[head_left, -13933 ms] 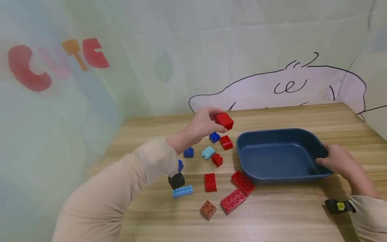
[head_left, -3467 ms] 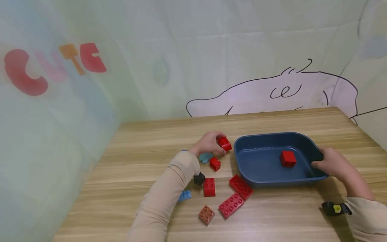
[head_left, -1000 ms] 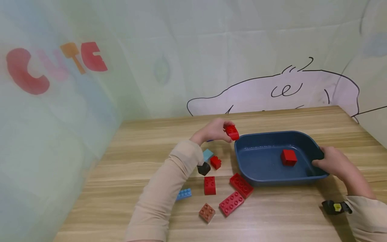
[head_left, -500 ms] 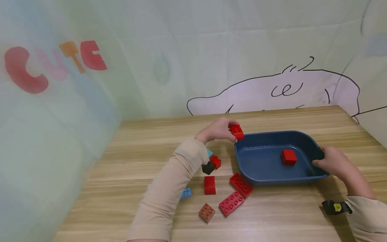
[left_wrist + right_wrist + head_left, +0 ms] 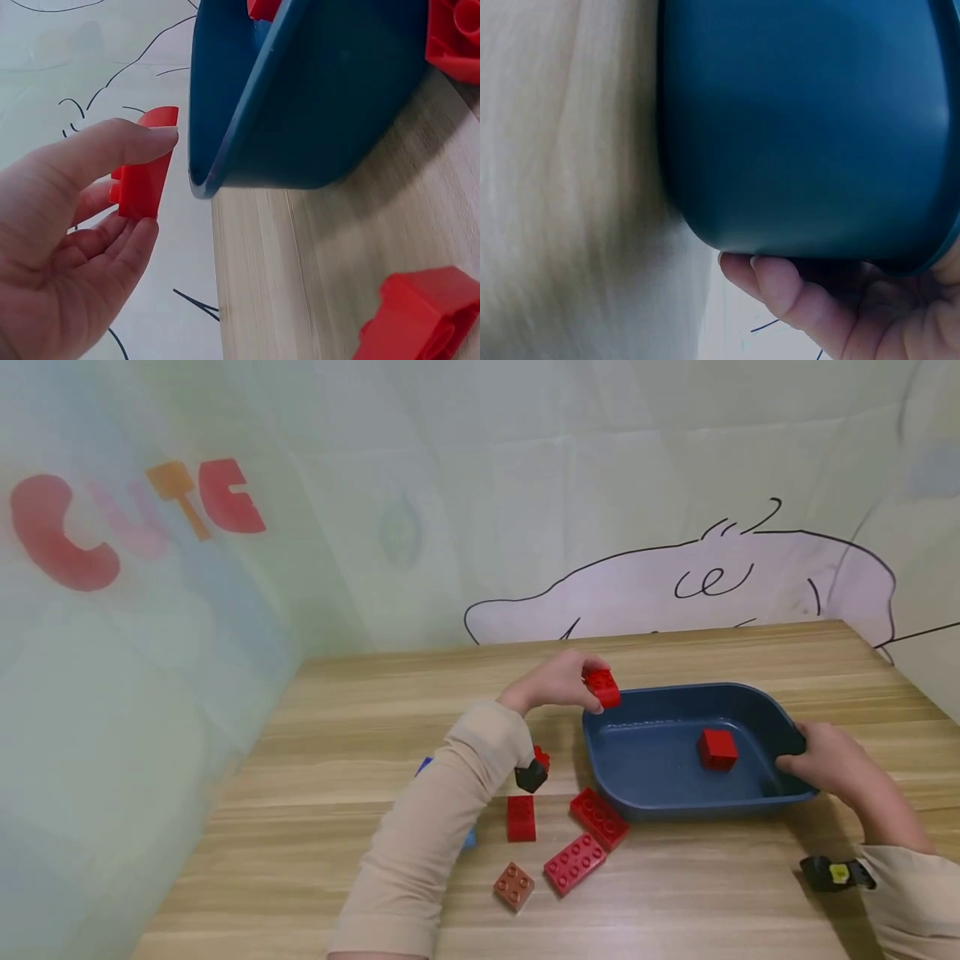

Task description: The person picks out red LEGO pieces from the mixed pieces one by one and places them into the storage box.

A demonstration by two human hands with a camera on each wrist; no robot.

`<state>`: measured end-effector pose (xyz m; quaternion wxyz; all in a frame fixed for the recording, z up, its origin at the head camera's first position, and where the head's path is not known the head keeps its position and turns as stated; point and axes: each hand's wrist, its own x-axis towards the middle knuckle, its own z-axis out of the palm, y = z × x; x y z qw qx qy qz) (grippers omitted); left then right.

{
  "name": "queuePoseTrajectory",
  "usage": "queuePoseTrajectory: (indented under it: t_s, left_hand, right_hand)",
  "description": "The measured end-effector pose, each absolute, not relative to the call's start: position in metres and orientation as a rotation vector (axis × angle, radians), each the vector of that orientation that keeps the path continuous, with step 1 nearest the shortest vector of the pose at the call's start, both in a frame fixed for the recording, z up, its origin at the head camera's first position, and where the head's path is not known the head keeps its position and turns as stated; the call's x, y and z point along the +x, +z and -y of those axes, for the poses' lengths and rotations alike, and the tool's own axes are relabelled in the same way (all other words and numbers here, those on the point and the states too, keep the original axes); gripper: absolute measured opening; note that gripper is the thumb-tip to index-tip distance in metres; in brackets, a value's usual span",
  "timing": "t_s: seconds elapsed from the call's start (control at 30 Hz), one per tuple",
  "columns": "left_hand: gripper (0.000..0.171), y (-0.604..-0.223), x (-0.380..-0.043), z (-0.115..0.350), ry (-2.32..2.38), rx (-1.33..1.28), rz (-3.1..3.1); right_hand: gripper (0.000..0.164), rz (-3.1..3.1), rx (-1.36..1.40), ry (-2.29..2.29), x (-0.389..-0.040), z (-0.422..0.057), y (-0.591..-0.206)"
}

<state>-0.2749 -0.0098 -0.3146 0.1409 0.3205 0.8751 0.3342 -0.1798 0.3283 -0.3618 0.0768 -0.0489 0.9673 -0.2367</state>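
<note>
- Fingers and thumb of left hand [image 5: 555, 682] pinch curved red brick [image 5: 602, 687]; small piece, so fingertip hold seems enough.
- Curved red brick is off the table [image 5: 690, 893], by blue tub's [image 5: 645, 772] far left corner; left wrist view shows a gap to the rim.
- Right hand [image 5: 832, 762] grips tub's right end, thumb over rim, fingers outside; probably keeps it from sliding.
- Red block [image 5: 717, 750] sits inside tub, right of middle.
- Long red brick [image 5: 600, 818] just beside tub's near left corner; second long brick [image 5: 574, 864] and brown brick [image 5: 513, 887] near it, studs up. Loose spread likely makes picking easier.
- Light blue piece [image 5: 470, 839] mostly hidden by left sleeve [image 5: 420, 835]; shape can't be told.
</note>
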Motion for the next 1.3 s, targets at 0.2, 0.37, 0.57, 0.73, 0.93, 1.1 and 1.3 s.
queuePoseTrajectory:
  t_s: [0.2, 0.37, 0.57, 0.73, 0.93, 1.1, 1.3]
  left_hand:
    - [0.057, -0.311, -0.274, 0.001, 0.935, 0.982, -2.518]
    - [0.058, -0.308, -0.273, -0.008, 0.906, 1.013, -2.512]
    - [0.055, -0.306, -0.272, -0.019, 0.872, 1.072, -2.497]
    - [0.054, -0.306, -0.270, -0.027, 0.866, 1.103, -2.489]
    - [0.055, -0.309, -0.267, -0.034, 0.869, 1.093, -2.492]
    - [0.056, -0.310, -0.267, -0.040, 0.843, 1.099, -2.499]
    - [0.052, -0.309, -0.266, -0.048, 0.773, 1.170, -2.500]
  right_hand:
    - [0.053, -2.901, -0.153, -0.705, -0.180, -0.328, -0.361]
    - [0.053, -2.905, -0.150, -0.707, -0.180, -0.329, -0.362]
    - [0.054, -2.899, -0.145, -0.702, -0.179, -0.329, -0.362]
    - [0.054, -2.889, -0.136, -0.703, -0.180, -0.329, -0.361]
    - [0.054, -2.887, -0.127, -0.701, -0.180, -0.328, -0.360]
    - [0.054, -2.884, -0.124, -0.708, -0.185, -0.335, -0.368]
    - [0.052, -2.884, -0.139, -0.720, -0.180, -0.328, -0.360]
